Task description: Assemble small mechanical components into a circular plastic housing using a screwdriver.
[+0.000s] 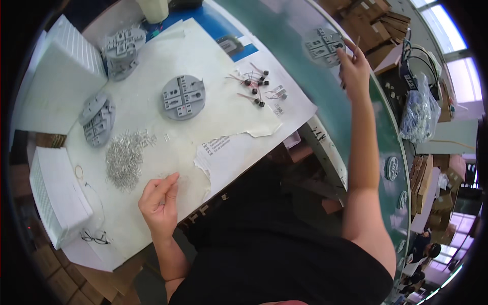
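My right hand (354, 71) reaches far out over the green conveyor belt. Its thumb and fingers grip the edge of a grey round plastic part (323, 47) with slots and compartments. A thin, stick-like tool (357, 43) pokes out between its fingers, its kind too small to make out. My left hand (159, 204) hovers above the near edge of the white worktable, fingertips pressed together; anything in them is too small to see. Beyond it lies a heap of small metal pins (125, 160). Another grey round part (183, 97) lies compartment side up mid-table.
Stacked grey round parts (122, 51) and a leaning pair (97, 119) stand at the left by white plastic bins (61, 76). Small black wired components (255, 86) lie on paper at the right. More round parts (391, 168) sit along the belt. Eyeglasses (95, 237) rest near-left.
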{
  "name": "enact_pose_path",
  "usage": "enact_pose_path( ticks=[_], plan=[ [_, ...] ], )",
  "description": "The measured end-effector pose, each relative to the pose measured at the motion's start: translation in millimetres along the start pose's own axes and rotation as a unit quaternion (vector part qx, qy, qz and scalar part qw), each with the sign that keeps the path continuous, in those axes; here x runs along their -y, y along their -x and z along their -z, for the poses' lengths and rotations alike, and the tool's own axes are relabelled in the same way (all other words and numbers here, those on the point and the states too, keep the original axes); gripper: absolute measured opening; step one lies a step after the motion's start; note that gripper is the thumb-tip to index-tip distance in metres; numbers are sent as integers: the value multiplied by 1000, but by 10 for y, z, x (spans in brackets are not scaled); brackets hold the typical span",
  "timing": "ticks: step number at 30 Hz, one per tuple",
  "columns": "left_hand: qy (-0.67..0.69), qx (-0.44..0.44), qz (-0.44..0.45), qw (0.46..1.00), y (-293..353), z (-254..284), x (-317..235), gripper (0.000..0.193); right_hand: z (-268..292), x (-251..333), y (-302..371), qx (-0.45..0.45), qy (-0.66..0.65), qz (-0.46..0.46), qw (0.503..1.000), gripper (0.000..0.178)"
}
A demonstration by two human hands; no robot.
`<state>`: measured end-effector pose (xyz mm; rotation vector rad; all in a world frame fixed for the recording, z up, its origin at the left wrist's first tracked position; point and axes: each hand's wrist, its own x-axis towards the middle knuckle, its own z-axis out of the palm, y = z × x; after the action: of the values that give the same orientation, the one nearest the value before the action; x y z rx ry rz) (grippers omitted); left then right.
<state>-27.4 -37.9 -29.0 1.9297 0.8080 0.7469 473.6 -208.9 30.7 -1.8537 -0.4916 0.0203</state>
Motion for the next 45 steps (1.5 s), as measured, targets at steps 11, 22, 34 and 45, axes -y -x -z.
enact_pose_path(
  ticks=[11,22,34,45],
  plan=[
    [-78,-63,-34,994,5,-14,253,25,555,-1501,-1322,-130,432,22,892,41],
    [-147,-84,-79,982,-86,-87,106,27,-1298,667,1009,363,160,289,871,29],
    [-125,-154,-118,973,42,128,7,26,-1928,634,1245,424,226,359,801,32],
    [-106,-119,-160,974,-58,40,-142,26,-2587,873,1057,327,370,201,846,117]
  ],
)
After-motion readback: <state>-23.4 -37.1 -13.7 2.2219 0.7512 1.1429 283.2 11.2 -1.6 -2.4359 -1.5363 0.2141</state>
